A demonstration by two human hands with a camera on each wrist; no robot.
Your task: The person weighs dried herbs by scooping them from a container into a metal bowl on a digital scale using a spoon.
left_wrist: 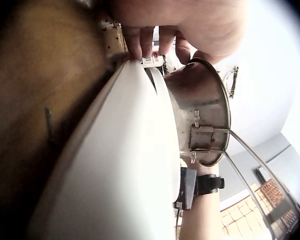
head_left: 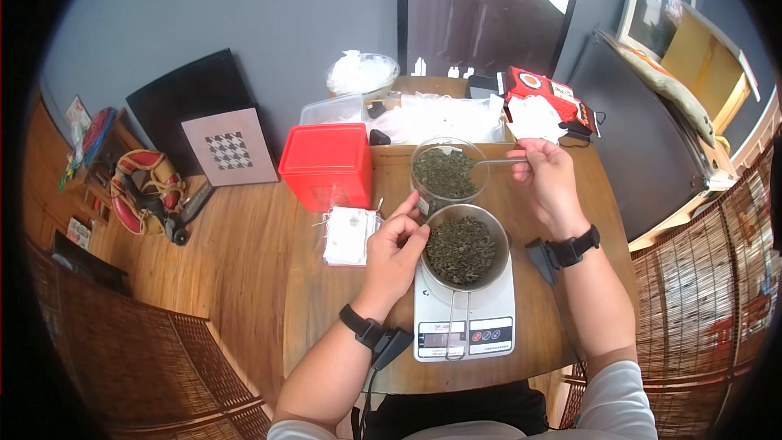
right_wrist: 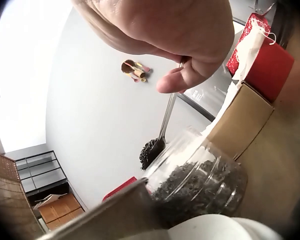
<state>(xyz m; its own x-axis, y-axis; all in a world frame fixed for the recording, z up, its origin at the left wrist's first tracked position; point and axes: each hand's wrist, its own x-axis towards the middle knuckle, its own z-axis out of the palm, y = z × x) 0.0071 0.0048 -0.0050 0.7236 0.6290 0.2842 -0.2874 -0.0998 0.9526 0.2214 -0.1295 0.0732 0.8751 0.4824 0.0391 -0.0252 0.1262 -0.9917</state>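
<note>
My right hand (head_left: 546,179) pinches the handle of a metal spoon (head_left: 497,162). Its bowl, heaped with dark dried leaves (right_wrist: 150,153), is at the mouth of a clear jar (head_left: 416,165) part full of similar leaves. In front of the jar, a metal pan (left_wrist: 202,95) with a folding wire handle sits on a white digital scale (head_left: 429,310) and contains more leaves (head_left: 461,250). My left hand (head_left: 397,248) is at the pan's left side, thumb at the rim, fingers reaching toward the jar. In the left wrist view these fingers rest by a small printed label (left_wrist: 153,61).
Left of the jar stands a red-lidded container (head_left: 326,165), with a stack of white packets (head_left: 350,235) before it. Behind are a cardboard box (head_left: 395,159) with white bags, a red package (head_left: 547,91) and a clear bowl (head_left: 362,77) of white material. The wooden table (head_left: 538,334) has rounded edges.
</note>
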